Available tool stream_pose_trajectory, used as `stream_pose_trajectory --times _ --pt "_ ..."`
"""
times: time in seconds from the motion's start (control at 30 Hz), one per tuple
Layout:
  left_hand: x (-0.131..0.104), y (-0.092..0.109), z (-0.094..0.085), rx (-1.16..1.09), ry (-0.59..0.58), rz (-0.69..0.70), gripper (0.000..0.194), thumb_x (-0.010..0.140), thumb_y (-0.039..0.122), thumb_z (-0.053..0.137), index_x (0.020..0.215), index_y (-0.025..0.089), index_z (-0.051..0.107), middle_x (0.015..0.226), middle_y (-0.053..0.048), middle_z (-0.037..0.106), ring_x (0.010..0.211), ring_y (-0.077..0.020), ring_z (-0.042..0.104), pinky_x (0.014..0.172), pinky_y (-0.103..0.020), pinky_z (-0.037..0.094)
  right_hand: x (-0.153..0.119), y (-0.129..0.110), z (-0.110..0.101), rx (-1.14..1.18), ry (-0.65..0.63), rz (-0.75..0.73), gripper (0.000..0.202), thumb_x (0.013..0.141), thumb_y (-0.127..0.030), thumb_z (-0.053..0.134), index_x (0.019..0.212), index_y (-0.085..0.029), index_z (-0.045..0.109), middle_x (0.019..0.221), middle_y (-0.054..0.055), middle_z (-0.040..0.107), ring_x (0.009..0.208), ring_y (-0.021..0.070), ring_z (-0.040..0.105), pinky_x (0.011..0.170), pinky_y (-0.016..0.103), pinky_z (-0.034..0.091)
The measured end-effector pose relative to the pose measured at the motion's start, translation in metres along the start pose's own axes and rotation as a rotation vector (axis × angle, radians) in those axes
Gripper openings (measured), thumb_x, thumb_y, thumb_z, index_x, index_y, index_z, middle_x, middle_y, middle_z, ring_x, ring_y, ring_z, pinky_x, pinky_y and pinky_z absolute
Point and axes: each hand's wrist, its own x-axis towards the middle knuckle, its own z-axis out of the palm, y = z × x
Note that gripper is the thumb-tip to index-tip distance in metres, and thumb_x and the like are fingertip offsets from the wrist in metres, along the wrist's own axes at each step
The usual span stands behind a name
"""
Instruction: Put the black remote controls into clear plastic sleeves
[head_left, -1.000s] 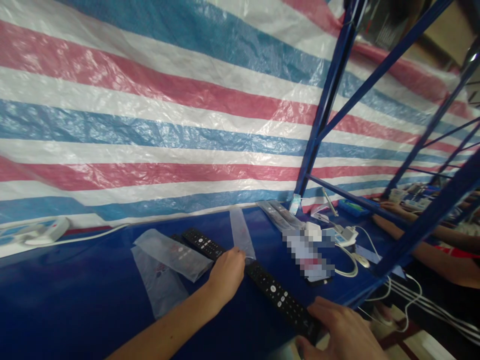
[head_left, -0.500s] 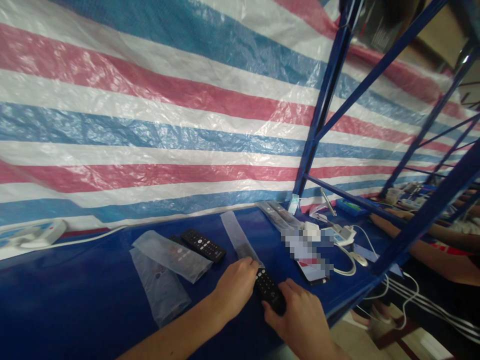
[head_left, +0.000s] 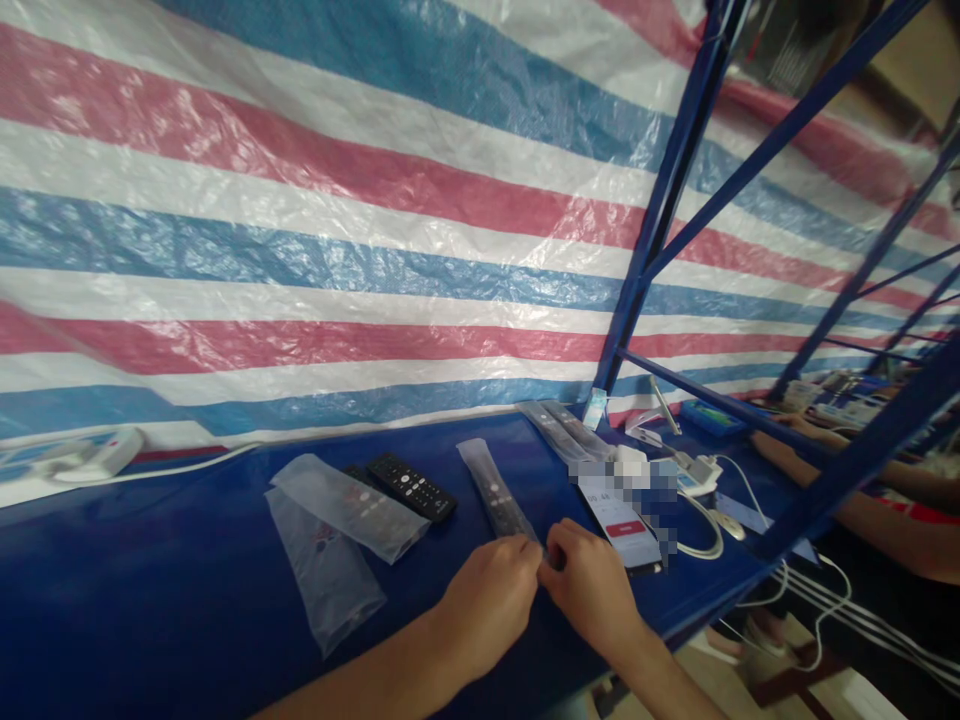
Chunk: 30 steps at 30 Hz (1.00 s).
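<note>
A black remote control [head_left: 505, 510] lies inside a translucent plastic sleeve [head_left: 474, 456] on the blue tabletop. At the sleeve's near end, my left hand [head_left: 495, 590] is closed on its edge. My right hand [head_left: 589, 580] pinches the same end from the other side, fingertips almost touching those of the left. To the left is a bare black remote [head_left: 412, 487], with part of another dark one behind it. Two more plastic sleeves [head_left: 326, 570] overlap beside them; the upper one partly covers a remote.
Two bagged remotes [head_left: 559, 432] lie towards the back. A phone [head_left: 626, 525], a white power strip [head_left: 697, 470] and cables sit to the right. A blue metal frame [head_left: 652, 240] rises there, with another person's arms [head_left: 832, 460] beyond it. Another power strip [head_left: 75, 465] is far left.
The remote, half out of the sleeve before, is now fully inside it. My right hand has moved from the remote's near end to the sleeve's opening beside my left hand.
</note>
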Motion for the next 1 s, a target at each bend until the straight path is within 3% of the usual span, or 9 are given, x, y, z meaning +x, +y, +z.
stream_pose_trajectory --times 0.07,0.17,0.27,0.37,0.5,0.6,0.7,1.0 --pt "-0.002 0.005 -0.001 -0.014 0.007 0.011 0.025 0.093 0.008 0.037 0.098 0.015 0.061 0.098 -0.007 0.068 0.095 -0.019 0.065 0.086 -0.03 0.051 0.011 -0.006 0.002 -0.034 -0.014 0.015 0.016 0.076 -0.006 0.056 0.068 -0.02 0.057 0.072 -0.002 0.061 0.062 0.0109 0.057 0.053 0.027 0.024" --pt "-0.01 -0.001 -0.007 -0.028 0.046 -0.019 0.022 0.096 0.018 0.04 0.097 0.017 0.062 0.096 -0.005 0.068 0.091 -0.0193 0.066 0.082 -0.031 0.052 0.013 -0.005 -0.009 -0.014 -0.1 0.003 0.009 0.075 -0.011 0.06 0.076 -0.02 0.059 0.078 0.0 0.062 0.069 0.0132 0.059 0.056 0.025 0.028" --pt "-0.029 -0.023 -0.014 0.037 0.183 -0.078 0.022 0.096 0.03 0.043 0.099 0.02 0.063 0.093 -0.004 0.068 0.086 -0.0202 0.066 0.077 -0.032 0.053 0.002 0.005 -0.029 0.12 -0.171 -0.056 0.009 0.079 -0.025 0.064 0.086 -0.021 0.061 0.083 0.001 0.064 0.074 0.0151 0.06 0.063 0.024 0.037" --pt "-0.053 -0.053 -0.017 0.228 0.367 -0.125 0.027 0.096 0.029 0.039 0.103 0.02 0.064 0.096 -0.006 0.068 0.087 -0.0212 0.065 0.074 -0.031 0.053 -0.002 0.006 -0.042 0.201 -0.113 -0.083 0.011 0.085 -0.028 0.058 0.091 -0.022 0.062 0.085 0.001 0.065 0.075 0.0156 0.062 0.067 0.025 0.041" --pt "-0.074 -0.081 -0.013 0.482 0.521 -0.157 0.033 0.096 0.025 0.034 0.1 0.017 0.066 0.087 -0.008 0.068 0.081 -0.0227 0.064 0.067 -0.032 0.051 0.017 -0.022 -0.034 -0.018 -0.064 -0.033 0.035 0.089 -0.05 0.052 0.088 -0.018 0.066 0.088 0.008 0.068 0.078 0.0214 0.065 0.067 0.03 0.043" --pt "-0.077 -0.087 -0.01 0.568 0.552 -0.141 0.037 0.096 0.021 0.032 0.092 0.018 0.068 0.083 -0.008 0.067 0.075 -0.0223 0.062 0.064 -0.032 0.049 0.036 -0.045 -0.021 -0.168 -0.109 -0.014 0.048 0.083 -0.06 0.055 0.086 -0.015 0.069 0.088 0.013 0.07 0.085 0.0273 0.067 0.068 0.032 0.045" --pt "-0.077 -0.088 -0.008 0.583 0.564 -0.114 0.039 0.096 0.02 0.03 0.092 0.018 0.069 0.082 -0.008 0.067 0.074 -0.0221 0.062 0.062 -0.031 0.048 0.052 -0.054 -0.013 -0.232 -0.144 0.003 0.046 0.082 -0.057 0.056 0.086 -0.014 0.072 0.088 0.015 0.072 0.086 0.0288 0.069 0.068 0.033 0.046" --pt "-0.082 -0.093 -0.001 0.552 0.573 -0.124 0.037 0.095 0.019 0.032 0.087 0.019 0.068 0.082 -0.007 0.067 0.074 -0.0206 0.062 0.062 -0.03 0.049 0.105 -0.021 -0.008 -0.333 -0.071 0.105 0.038 0.084 -0.043 0.054 0.094 -0.011 0.073 0.093 0.019 0.072 0.09 0.0282 0.069 0.07 0.031 0.047"
